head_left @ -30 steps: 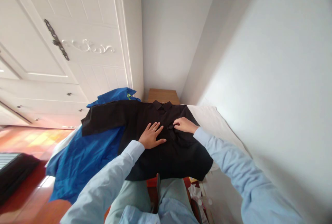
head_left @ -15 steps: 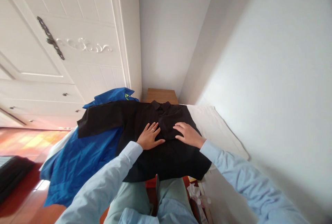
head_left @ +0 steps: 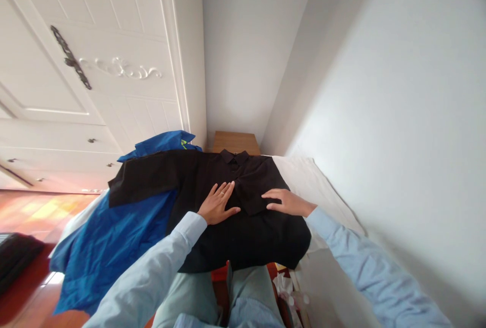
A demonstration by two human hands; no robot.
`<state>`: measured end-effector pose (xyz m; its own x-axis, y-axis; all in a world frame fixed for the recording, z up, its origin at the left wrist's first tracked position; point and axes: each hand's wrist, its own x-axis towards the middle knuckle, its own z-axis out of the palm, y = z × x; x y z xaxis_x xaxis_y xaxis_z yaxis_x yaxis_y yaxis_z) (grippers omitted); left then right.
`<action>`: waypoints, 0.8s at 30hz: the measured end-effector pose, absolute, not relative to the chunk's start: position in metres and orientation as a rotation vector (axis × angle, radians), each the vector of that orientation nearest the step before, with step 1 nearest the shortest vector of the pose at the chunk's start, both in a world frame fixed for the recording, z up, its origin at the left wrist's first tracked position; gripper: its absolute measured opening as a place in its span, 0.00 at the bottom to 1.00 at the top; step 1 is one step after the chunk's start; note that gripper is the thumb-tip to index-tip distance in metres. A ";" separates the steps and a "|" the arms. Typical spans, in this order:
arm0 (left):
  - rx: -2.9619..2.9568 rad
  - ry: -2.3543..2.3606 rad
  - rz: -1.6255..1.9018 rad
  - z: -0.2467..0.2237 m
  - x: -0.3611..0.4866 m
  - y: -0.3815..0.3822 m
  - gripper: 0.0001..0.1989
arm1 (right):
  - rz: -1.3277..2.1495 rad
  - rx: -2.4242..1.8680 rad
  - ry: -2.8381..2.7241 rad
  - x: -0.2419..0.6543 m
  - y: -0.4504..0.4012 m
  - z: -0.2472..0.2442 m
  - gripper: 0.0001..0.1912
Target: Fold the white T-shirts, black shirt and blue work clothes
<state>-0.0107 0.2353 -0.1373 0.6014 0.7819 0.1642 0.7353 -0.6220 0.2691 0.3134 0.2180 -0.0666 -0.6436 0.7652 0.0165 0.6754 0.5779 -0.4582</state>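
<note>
A black collared shirt (head_left: 243, 242) lies spread out in front of me, its collar at the far side. One sleeve stretches to the left over a blue garment (head_left: 117, 247); the other is folded in across the chest. My left hand (head_left: 218, 204) rests flat on the middle of the shirt, fingers extended, a ring on one finger. Over the right part of the shirt, beside the folded sleeve, is my right hand (head_left: 284, 202), its fingers stretched out and holding nothing. Whether the right fingertips touch the cloth, I cannot tell.
A white cover (head_left: 319, 186) lies under the shirt, against the wall at right. Behind the collar stands a wooden box-like surface (head_left: 235, 141). A white cabinet (head_left: 152, 24) rises at left. A dark case (head_left: 17, 257) sits on the floor. Small items (head_left: 284, 287) are by my legs.
My right hand has shifted right and slightly nearer to me, off the folded sleeve, which now shows more. The left hand stays almost in place on the shirt.
</note>
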 end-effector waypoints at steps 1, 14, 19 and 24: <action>2.655 1.265 0.391 -0.136 -0.011 0.235 0.48 | 0.594 -1.223 -2.547 0.315 0.223 -0.067 0.22; 2.663 1.262 0.408 -0.138 -0.012 0.234 0.45 | 0.289 -1.833 -2.465 0.331 0.312 -0.120 0.34; 2.669 1.289 0.380 -0.135 -0.012 0.231 0.37 | 0.159 -1.832 -2.457 0.327 0.325 -0.113 0.32; 2.650 1.281 0.387 -0.131 -0.011 0.229 0.39 | 0.089 -1.846 -2.461 0.313 0.361 -0.104 0.30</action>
<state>-0.0112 0.2291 -0.1313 0.5965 0.7872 0.1565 0.7425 -0.6152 0.2650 0.3129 0.3609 -0.1036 -0.2791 0.9601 0.0159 0.9564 0.2794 -0.0845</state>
